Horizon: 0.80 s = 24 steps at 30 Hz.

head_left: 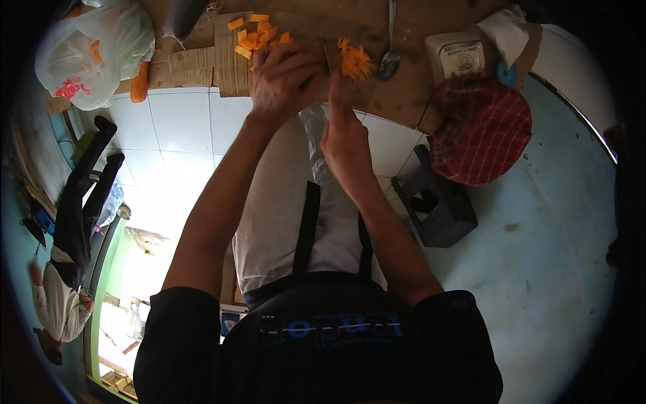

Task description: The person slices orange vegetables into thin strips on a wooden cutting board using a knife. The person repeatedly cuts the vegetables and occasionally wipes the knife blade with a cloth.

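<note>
On a wooden board [232, 83] at the table's edge, my left hand [287, 78] rests with its fingers bent and bunched; whatever lies beneath them is hidden. Orange carrot pieces [260, 34] lie just beyond its fingertips. My right hand [345, 131] is closed on a knife, its index finger stretched along the top; the handle is covered by the hand. The thin knife blade [328, 54] points away from me, between the left hand and a small heap of carrot strips [355, 60]. A metal spoon [389, 63] lies to the right of the strips.
Plastic bags [96, 60] and a whole carrot [139, 85] are at the left. A lidded container [456, 54] and a red checked cloth [479, 129] are at the right, above a dark plastic stool [439, 212]. Another person [63, 293] stands far left.
</note>
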Available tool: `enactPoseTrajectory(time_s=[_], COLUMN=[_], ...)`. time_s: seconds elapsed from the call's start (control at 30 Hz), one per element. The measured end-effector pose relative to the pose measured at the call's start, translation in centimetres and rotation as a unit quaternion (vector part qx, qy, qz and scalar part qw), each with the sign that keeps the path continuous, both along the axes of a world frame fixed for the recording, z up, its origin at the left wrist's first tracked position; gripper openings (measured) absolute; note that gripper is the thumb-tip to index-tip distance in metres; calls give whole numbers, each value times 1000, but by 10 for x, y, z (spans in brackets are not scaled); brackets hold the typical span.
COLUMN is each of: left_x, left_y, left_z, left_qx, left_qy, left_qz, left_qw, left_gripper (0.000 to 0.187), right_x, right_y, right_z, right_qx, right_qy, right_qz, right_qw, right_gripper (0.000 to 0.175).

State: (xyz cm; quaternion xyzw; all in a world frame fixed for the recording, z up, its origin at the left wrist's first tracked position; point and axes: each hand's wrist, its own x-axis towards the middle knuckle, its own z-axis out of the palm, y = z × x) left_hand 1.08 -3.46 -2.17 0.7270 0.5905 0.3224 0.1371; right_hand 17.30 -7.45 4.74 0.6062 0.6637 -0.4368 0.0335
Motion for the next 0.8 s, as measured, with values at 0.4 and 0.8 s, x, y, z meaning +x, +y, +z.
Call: enactPoseTrajectory(time_s=[0.4, 0.8], left_x=[1, 1], left_y=[2, 3], left_z=[-1, 1], left_qx=[8, -2], left_qy=[-16, -16], left_qz=[13, 10], left_qw=[1000, 1000], left_gripper=[12, 13], right_x=[13, 11], right_y=[5, 3], right_z=[-6, -9], right_qx=[22, 60], right_qy=[41, 85], right_qz=[-48, -7], right_qw=[998, 995], right_gripper=[89, 87])
